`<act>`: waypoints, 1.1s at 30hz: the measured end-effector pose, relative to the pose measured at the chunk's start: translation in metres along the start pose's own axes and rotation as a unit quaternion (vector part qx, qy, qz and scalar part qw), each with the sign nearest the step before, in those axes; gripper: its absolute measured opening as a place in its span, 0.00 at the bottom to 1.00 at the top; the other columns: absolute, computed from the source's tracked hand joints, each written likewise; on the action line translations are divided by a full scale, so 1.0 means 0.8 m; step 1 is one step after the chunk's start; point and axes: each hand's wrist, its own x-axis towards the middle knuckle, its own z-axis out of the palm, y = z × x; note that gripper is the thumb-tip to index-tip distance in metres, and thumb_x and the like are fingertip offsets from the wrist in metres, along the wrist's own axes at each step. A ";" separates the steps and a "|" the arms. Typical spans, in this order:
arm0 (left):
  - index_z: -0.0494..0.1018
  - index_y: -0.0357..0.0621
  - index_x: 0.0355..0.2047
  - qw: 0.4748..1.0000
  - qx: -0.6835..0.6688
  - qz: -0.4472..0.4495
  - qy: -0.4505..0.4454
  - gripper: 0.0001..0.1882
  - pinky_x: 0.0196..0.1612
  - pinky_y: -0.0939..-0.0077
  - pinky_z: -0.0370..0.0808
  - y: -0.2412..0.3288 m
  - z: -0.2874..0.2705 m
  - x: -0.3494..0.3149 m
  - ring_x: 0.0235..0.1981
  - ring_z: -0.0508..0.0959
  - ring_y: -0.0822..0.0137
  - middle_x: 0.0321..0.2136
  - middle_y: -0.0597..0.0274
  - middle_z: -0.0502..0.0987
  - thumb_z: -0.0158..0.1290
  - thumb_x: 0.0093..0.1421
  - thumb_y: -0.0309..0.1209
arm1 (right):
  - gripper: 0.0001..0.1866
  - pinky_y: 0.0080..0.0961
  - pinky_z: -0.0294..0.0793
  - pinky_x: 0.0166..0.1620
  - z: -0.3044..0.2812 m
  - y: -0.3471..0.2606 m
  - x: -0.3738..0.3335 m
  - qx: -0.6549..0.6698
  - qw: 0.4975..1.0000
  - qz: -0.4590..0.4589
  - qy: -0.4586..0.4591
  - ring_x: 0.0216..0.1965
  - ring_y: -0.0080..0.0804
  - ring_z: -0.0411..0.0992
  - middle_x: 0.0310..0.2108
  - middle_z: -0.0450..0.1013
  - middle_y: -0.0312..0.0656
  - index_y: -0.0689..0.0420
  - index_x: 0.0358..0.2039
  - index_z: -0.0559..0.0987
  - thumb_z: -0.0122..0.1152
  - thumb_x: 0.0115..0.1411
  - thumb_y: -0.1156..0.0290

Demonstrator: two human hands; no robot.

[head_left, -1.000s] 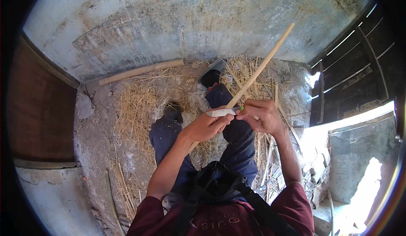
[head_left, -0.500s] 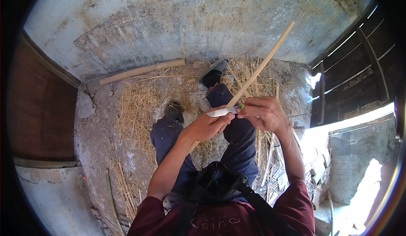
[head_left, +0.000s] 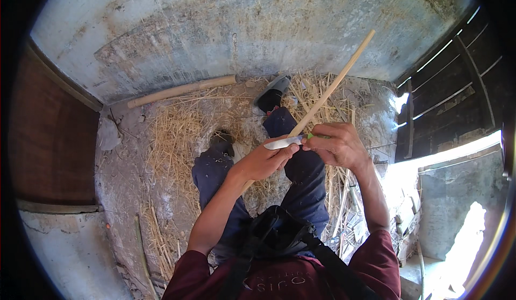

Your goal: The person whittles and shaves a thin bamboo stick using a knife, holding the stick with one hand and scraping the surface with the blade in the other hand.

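Note:
A long pale wooden stick slants across the middle, its far end up toward the wall. My left hand is wrapped round its lower part, and a short end sticks out below the palm. In my right hand is a small knife; a bit of its green handle shows between the fingers. The knife's silvery blade lies over the stick and points left, above my left hand. My left thumb tip is at the blade's near edge, close to my right fingertips.
Straw and wood shavings are strewn over the dirt floor around my legs. A thick bamboo pole lies along the foot of the stained wall. Dark wooden slats stand at the right, a brown panel at the left.
The knife's blade has shifted slightly right along with my right fingers, and more of the green handle shows. My left hand keeps its hold on the stick, whose far end has dipped slightly.

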 end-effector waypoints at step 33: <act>0.71 0.44 0.47 0.998 0.034 -0.014 -0.046 0.15 0.26 0.76 0.62 -0.018 0.009 0.010 0.23 0.62 0.79 0.22 0.75 0.63 0.44 0.81 0.42 | 0.14 0.30 0.77 0.38 0.063 -0.056 -0.064 0.199 0.906 0.307 0.215 0.30 0.35 0.81 0.34 0.84 0.44 0.57 0.51 0.78 0.70 0.66 0.75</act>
